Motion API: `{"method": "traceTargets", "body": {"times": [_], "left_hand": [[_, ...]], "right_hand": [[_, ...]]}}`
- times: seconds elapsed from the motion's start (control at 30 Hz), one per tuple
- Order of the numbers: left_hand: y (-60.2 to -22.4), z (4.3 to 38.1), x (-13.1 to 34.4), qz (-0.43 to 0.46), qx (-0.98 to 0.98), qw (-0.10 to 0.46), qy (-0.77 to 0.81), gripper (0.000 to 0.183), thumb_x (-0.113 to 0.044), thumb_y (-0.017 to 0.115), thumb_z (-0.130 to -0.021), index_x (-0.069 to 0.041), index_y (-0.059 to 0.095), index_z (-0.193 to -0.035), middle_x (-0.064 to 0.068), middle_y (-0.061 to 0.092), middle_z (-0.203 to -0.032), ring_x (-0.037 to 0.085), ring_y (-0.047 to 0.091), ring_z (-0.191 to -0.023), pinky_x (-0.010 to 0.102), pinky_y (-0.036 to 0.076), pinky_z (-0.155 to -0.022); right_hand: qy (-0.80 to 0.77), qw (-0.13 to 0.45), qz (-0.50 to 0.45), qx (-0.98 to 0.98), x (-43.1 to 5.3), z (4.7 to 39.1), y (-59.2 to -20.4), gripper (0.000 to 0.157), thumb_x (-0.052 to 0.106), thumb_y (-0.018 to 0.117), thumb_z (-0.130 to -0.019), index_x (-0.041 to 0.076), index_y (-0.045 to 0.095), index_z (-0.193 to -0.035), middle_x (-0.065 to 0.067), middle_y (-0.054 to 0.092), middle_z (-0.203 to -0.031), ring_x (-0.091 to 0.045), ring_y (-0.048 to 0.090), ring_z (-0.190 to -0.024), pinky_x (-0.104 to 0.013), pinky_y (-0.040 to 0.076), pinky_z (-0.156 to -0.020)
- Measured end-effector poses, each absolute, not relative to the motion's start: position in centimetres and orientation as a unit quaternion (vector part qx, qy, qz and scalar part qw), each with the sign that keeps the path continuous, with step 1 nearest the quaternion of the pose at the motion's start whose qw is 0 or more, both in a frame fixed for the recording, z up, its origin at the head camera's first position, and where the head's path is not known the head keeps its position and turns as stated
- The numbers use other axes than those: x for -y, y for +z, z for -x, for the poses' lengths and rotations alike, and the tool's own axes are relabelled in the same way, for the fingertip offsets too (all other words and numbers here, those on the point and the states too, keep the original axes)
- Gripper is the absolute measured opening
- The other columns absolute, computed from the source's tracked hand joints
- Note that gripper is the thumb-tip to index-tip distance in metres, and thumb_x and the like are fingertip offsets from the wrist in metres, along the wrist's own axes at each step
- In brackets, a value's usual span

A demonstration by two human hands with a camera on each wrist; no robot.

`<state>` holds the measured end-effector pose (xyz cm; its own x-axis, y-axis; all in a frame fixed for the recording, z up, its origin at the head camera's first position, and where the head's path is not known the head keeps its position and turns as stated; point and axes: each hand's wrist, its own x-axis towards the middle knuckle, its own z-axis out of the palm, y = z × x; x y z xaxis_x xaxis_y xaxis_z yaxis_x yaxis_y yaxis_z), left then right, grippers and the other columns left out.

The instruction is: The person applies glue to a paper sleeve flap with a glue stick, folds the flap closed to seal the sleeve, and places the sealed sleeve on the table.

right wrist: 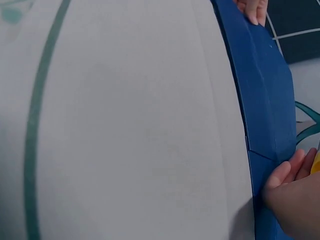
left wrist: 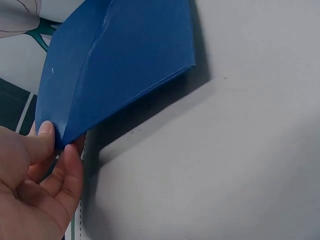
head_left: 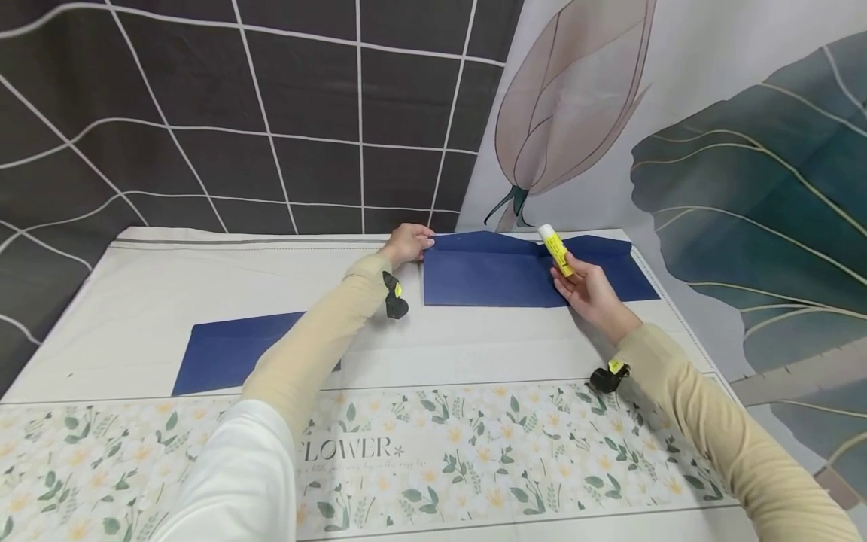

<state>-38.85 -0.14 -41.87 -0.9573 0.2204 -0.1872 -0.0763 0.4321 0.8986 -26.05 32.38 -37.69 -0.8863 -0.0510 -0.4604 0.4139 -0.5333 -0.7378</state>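
At the back of the table, my left hand (head_left: 409,243) pinches the left corner of a dark blue envelope (head_left: 484,278) between thumb and fingers. A creased flap runs along its far side, and in the left wrist view the near edge of the envelope (left wrist: 135,65) stands off the cloth above a shadow. A yellow glue stick (head_left: 558,254) with a white end is in my right hand (head_left: 592,293), tilted over the envelope's right part. Another blue envelope (head_left: 637,278) adjoins it on the right, partly behind that hand.
A further blue envelope (head_left: 230,354) lies at the left, partly covered by my left forearm. The white tablecloth (head_left: 406,354) has a floral band (head_left: 488,459) along the front. Behind the table hang a dark grid-patterned curtain (head_left: 305,90) and a leaf-print curtain (head_left: 765,188).
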Motion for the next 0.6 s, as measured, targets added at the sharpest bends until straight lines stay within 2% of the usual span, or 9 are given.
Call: {"method": "traceTargets", "body": {"times": [0.03,0.23,0.27,0.3,0.37,0.47,0.6], "left_hand": [[-41.0,38.4,0.1,-0.031,-0.837,0.150,0.525,0.028,-0.014,0.065,-0.091,-0.009,0.067,-0.119,0.005,0.071,-0.112,0.011,0.061,-0.066,0.026,0.057,-0.070],[-46.9,44.4,1.0,-0.061,-0.793,0.136,0.591,0.021,-0.015,0.068,-0.089,-0.010,0.070,-0.109,0.001,0.074,-0.091,0.014,0.063,-0.056,0.023,0.055,-0.054],[-48.4,45.7,1.2,-0.067,-0.789,0.130,0.597,0.021,-0.016,0.069,-0.088,-0.011,0.070,-0.108,0.001,0.073,-0.087,0.015,0.063,-0.055,0.024,0.055,-0.052],[-48.2,45.6,1.3,-0.059,-0.794,0.133,0.589,0.023,-0.017,0.068,-0.089,-0.012,0.070,-0.111,0.000,0.073,-0.091,0.015,0.064,-0.057,0.025,0.056,-0.056],[-47.4,45.0,1.8,-0.067,-0.789,0.136,0.596,0.025,-0.019,0.071,-0.087,-0.014,0.070,-0.112,0.000,0.073,-0.092,0.013,0.063,-0.058,0.023,0.056,-0.058],[-43.6,41.7,1.9,-0.045,-0.805,0.135,0.576,0.028,-0.016,0.068,-0.090,-0.011,0.068,-0.117,0.004,0.072,-0.103,0.010,0.059,-0.062,0.024,0.057,-0.065],[-38.4,37.3,2.0,-0.018,-0.825,0.142,0.547,0.032,-0.008,0.059,-0.094,-0.001,0.062,-0.125,0.011,0.069,-0.110,0.005,0.054,-0.062,0.021,0.055,-0.065]], "right_hand": [[-0.852,0.136,-0.196,-0.465,-32.3,26.1,-37.7,0.023,0.023,0.063,-0.093,0.017,0.051,-0.112,0.002,0.063,-0.099,-0.009,0.057,-0.098,-0.020,0.048,-0.088],[-0.854,0.131,-0.204,-0.460,-32.2,26.0,-37.8,0.019,0.022,0.063,-0.093,0.017,0.054,-0.109,0.001,0.064,-0.096,-0.010,0.057,-0.097,-0.020,0.046,-0.091],[-0.854,0.130,-0.205,-0.460,-32.2,26.0,-37.8,0.018,0.022,0.063,-0.093,0.017,0.054,-0.109,0.001,0.064,-0.095,-0.010,0.057,-0.098,-0.020,0.046,-0.092],[-0.854,0.131,-0.203,-0.460,-32.2,26.0,-37.7,0.018,0.022,0.063,-0.093,0.017,0.055,-0.108,0.001,0.064,-0.095,-0.010,0.056,-0.099,-0.020,0.045,-0.094],[-0.854,0.132,-0.200,-0.462,-32.2,26.0,-37.8,0.017,0.023,0.062,-0.093,0.017,0.055,-0.107,0.001,0.066,-0.095,-0.010,0.054,-0.102,-0.020,0.044,-0.096],[-0.850,0.133,-0.194,-0.472,-32.2,25.9,-37.7,0.016,0.024,0.062,-0.094,0.018,0.056,-0.107,0.002,0.066,-0.096,-0.010,0.053,-0.104,-0.019,0.044,-0.094],[-0.843,0.135,-0.182,-0.488,-32.0,25.7,-37.4,0.020,0.024,0.062,-0.094,0.018,0.053,-0.111,0.003,0.061,-0.100,-0.009,0.054,-0.102,-0.017,0.046,-0.087]]}}
